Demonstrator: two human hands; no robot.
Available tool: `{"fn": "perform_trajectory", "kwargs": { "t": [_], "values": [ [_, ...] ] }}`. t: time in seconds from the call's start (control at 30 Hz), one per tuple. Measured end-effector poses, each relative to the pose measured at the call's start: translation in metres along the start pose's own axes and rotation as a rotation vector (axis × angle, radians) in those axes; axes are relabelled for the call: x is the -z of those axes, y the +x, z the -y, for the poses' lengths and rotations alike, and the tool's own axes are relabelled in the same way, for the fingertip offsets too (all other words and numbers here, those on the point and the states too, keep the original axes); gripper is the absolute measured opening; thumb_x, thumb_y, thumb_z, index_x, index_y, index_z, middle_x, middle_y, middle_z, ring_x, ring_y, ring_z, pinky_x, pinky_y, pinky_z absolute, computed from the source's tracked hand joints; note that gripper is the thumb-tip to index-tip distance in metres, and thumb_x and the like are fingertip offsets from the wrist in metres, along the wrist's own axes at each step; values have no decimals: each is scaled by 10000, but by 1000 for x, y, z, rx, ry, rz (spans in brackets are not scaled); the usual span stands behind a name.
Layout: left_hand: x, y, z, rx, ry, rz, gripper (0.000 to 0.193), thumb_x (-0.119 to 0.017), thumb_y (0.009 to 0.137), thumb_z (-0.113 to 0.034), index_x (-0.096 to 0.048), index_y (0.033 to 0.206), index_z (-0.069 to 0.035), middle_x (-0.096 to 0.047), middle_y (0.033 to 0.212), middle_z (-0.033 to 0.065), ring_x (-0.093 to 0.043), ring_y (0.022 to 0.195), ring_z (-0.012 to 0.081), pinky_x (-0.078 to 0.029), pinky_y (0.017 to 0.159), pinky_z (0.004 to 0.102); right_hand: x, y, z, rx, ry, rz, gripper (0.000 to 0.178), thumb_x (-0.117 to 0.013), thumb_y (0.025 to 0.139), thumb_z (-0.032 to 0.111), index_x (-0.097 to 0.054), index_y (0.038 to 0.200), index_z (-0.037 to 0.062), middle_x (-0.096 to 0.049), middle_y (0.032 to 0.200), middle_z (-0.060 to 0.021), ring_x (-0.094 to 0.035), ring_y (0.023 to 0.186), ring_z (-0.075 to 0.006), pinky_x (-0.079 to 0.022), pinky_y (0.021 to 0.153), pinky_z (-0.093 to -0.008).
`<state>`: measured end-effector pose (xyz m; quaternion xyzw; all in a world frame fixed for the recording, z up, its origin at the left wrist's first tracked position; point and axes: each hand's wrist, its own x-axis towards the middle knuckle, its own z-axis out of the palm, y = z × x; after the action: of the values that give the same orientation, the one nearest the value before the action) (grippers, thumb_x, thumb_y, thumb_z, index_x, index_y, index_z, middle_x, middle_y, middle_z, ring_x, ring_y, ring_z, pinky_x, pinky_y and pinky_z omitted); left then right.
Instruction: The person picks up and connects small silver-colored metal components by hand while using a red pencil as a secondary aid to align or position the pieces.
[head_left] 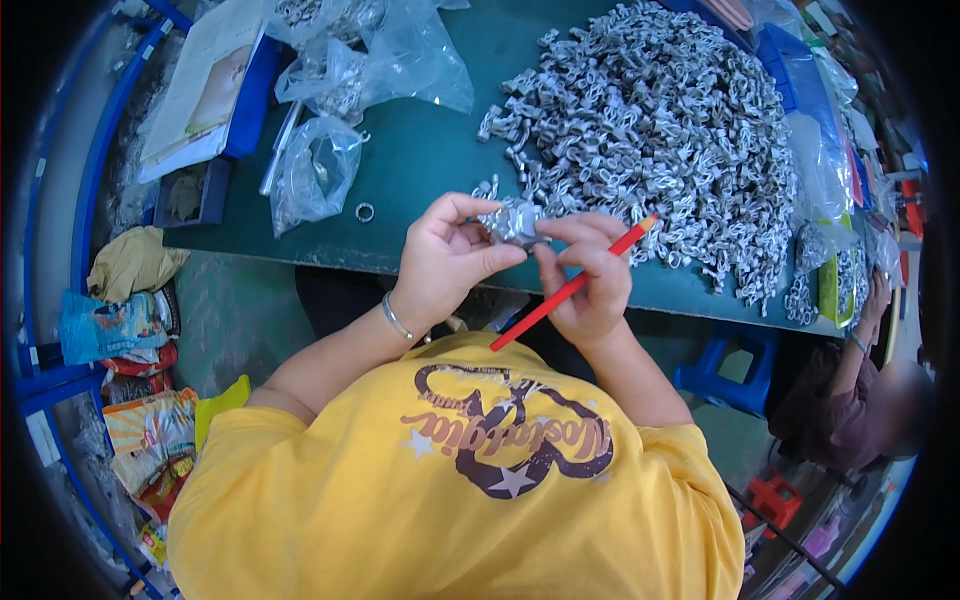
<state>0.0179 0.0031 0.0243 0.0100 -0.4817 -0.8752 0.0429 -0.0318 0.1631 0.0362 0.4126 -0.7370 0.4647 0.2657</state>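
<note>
My left hand (pixel 450 245) is closed around a small cluster of silver metal parts (pixel 513 222), held just over the front edge of the green table. My right hand (pixel 592 280) meets it from the other side, thumb and fingertips pinching at the same cluster. A red pencil (pixel 560 296) is tucked through the fingers of my right hand, slanting from lower left to upper right. Just beyond both hands spreads a big heap of silver looped metal parts (pixel 650 130). Exactly what my fingertips touch within the cluster is partly hidden.
On the green table (pixel 415 150) lie clear plastic bags (pixel 318 172) of metal parts and a small metal ring (pixel 364 212). A blue bin with papers (pixel 205 85) stands at the left. Blue stools (pixel 727 365) and a co-worker's arm (pixel 850 365) are at the right.
</note>
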Motion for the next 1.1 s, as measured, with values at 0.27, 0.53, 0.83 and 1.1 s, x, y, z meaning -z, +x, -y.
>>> {"fn": "perform_trajectory", "kwargs": {
  "t": [0.27,0.53,0.83,1.1],
  "values": [
    [-4,3,-2,-35,29,6,429,-709,707,88,-472,1057,22,-587,1001,133,-594,939,171,-509,831,289,0,5,-3,27,5,-36,271,-676,682,-44,-487,831,81,-656,886,-67,-586,782,-253,-383,727,-370],
    [-6,6,-6,-44,64,-27,408,-719,699,85,-492,1033,27,-593,952,114,-593,883,146,-512,800,271,1,8,-3,6,2,-15,268,-662,676,-74,-491,811,82,-657,868,-62,-583,761,-249,-395,722,-348],
    [-11,16,-12,159,-166,-168,270,-649,843,-156,-516,986,29,-627,906,130,-650,779,180,-548,664,257,1,8,4,-30,74,-101,282,-646,702,-84,-445,820,77,-653,867,-90,-571,782,-251,-411,737,-354],
    [-12,23,-15,243,-233,-147,332,-619,861,-306,-537,949,3,-639,863,109,-648,750,171,-538,640,230,-3,15,3,-45,71,-142,292,-635,714,-83,-431,857,71,-646,895,-98,-558,808,-253,-393,776,-356]
  ]
}}
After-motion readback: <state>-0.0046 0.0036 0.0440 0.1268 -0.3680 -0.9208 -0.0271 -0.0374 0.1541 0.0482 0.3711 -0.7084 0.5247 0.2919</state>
